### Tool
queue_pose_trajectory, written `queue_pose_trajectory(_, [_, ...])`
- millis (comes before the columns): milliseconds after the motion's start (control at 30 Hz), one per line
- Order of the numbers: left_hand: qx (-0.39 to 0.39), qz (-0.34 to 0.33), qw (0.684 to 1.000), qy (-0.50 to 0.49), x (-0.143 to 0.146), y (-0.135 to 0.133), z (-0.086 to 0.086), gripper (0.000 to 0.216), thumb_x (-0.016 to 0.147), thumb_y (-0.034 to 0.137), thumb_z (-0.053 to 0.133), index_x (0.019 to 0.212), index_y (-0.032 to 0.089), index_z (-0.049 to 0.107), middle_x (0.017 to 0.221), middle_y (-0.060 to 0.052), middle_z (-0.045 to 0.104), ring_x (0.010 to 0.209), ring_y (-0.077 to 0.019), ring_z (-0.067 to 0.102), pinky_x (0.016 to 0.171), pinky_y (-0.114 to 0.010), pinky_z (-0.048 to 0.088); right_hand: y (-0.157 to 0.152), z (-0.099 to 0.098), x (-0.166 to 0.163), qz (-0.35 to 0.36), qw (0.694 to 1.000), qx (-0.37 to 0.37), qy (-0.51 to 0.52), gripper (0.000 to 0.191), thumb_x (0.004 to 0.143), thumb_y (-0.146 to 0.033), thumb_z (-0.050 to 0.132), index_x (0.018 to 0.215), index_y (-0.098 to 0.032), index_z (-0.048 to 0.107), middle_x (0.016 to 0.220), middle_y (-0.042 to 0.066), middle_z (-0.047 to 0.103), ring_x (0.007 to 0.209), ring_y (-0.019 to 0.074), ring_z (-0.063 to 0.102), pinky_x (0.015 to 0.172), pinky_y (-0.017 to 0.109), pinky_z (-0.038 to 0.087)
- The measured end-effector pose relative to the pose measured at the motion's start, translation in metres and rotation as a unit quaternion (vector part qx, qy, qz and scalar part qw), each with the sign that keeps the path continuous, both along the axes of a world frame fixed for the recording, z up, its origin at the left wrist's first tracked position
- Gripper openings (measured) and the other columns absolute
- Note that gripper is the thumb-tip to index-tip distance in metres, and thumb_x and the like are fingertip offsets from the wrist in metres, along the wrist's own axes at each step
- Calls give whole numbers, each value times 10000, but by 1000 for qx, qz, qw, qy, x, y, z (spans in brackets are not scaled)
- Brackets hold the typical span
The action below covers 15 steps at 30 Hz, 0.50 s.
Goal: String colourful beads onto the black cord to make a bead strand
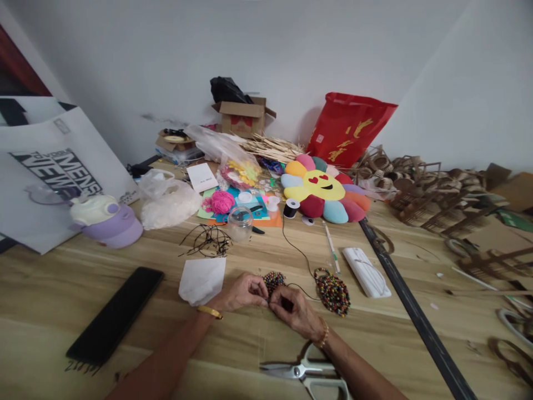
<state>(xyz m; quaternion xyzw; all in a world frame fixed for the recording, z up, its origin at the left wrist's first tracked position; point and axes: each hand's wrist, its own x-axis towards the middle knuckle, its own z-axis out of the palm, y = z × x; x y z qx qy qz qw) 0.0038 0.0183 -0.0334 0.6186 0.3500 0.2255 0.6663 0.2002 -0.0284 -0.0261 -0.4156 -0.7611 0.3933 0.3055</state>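
Note:
My left hand [245,291] and my right hand [295,311] meet above the wooden table, fingertips pinched close together. What sits between them is too small and covered to make out. Just behind the fingers lies a bunch of small multicoloured beads [273,279], partly hidden by the right hand. A bigger pile of strung beads [333,293] rests right of my right hand. Thin black cord [302,253] runs from a black spool [291,208] down to these beads and on towards my hands. Scissors [300,371] with pale handles lie beside my right forearm.
A white paper [202,280] and black phone-like slab [116,314] lie left. Behind are cut black cords [206,240], a clear jar [240,224], pink yarn [222,203] and a flower cushion [322,188]. A white power strip [366,272] and woven baskets [437,205] stand right.

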Motion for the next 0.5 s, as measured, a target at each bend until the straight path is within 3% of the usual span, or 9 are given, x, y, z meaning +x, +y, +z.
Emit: queue_pose_trajectory(500, [-2, 2, 1000, 15, 2, -2, 0, 216, 610, 319, 744, 639, 134, 637, 544, 24, 615, 514, -107, 542, 516, -201, 391, -1, 4, -1, 1, 1000, 4, 8, 102, 805, -199, 565, 715, -156, 580, 621, -10, 532, 559, 105, 462, 529, 203, 359])
